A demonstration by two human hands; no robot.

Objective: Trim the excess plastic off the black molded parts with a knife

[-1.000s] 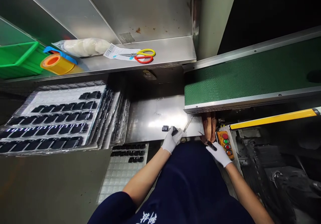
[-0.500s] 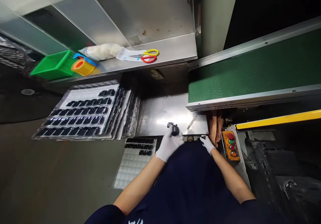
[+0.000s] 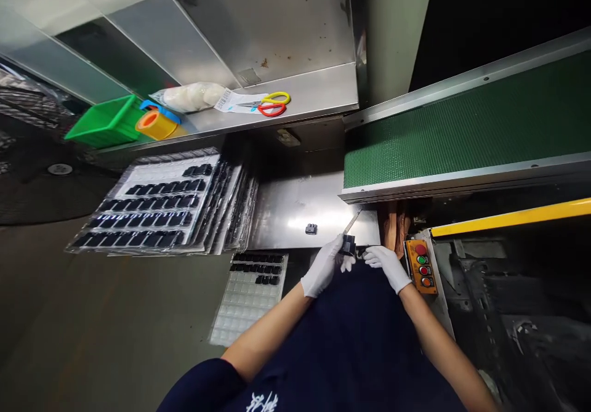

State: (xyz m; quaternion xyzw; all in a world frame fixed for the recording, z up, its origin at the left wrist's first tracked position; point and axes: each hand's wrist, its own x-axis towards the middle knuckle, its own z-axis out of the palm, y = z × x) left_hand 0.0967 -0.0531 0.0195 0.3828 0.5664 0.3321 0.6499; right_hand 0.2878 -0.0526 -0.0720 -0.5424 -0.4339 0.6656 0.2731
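Note:
My left hand (image 3: 323,267), in a white glove, is closed around a black plastic part (image 3: 349,244) above the near edge of the steel table (image 3: 277,215). My right hand (image 3: 386,265), also gloved in white, is just to the right with its fingers stretched toward that part; no object shows clearly in it. Farther left on the steel lies another small black part (image 3: 311,230). A thin metal tool (image 3: 352,222) rests on the table just beyond my left hand, its near end hidden by the hand and part.
Stacked trays of black parts (image 3: 143,202) stand left, and a partly filled clear tray (image 3: 244,307) sits lower. A green conveyor belt (image 3: 462,125) and a yellow button box (image 3: 422,267) are right. Scissors (image 3: 273,104), tape (image 3: 157,124) and a green bin (image 3: 106,122) occupy the shelf.
My left hand has moved right with a black part, leaving another in plain view on the table. My right hand has turned, its fingers now pointing left toward the left hand.

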